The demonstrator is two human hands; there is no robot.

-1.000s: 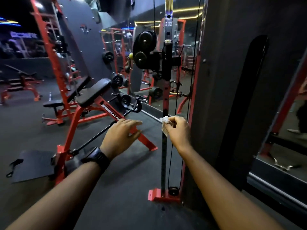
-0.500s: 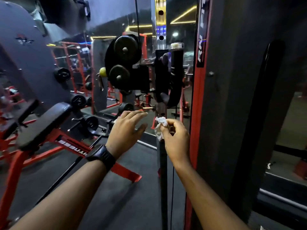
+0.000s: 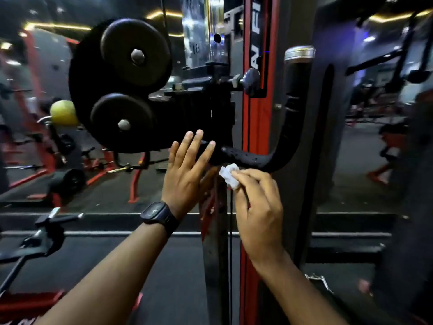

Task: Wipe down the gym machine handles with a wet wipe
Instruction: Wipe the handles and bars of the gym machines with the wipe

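2 hands had closed on the cable machine within the last second. A second before, the view took in much of the gym floor, and the hands hung low beside the upright post (image 3: 215, 242). Now the pulley carriage (image 3: 131, 85) and its curved black handle (image 3: 284, 137) filled the frame.

The right hand (image 3: 257, 207) had risen with the wet wipe (image 3: 229, 175), which was bunched into a small white wad. Its fingers (image 3: 248, 177) were curled narrow and pinched the wad at their tips. The wad sat just under the horizontal run of the handle, near the end where the handle meets the carriage. It was touching the underside or a hair short of it; the view did not settle which.

The left hand (image 3: 185, 174), with a dark wristwatch (image 3: 159, 214) on it, had risen too. Its fingers (image 3: 194, 146) were straight and spread wide, holding nothing. Their tips lay over the lower edge of the carriage, though whether they pressed on it could not be told.

For the task, this looked like the end of the approach and the start of wiping on this handle. Small bright specks along the lower run may have been moisture, so a first pass was possible. The bend and the upright grip up to the metal cap were probably still to be wiped. The left hand seemed placed to steady the carriage against the rubbing.
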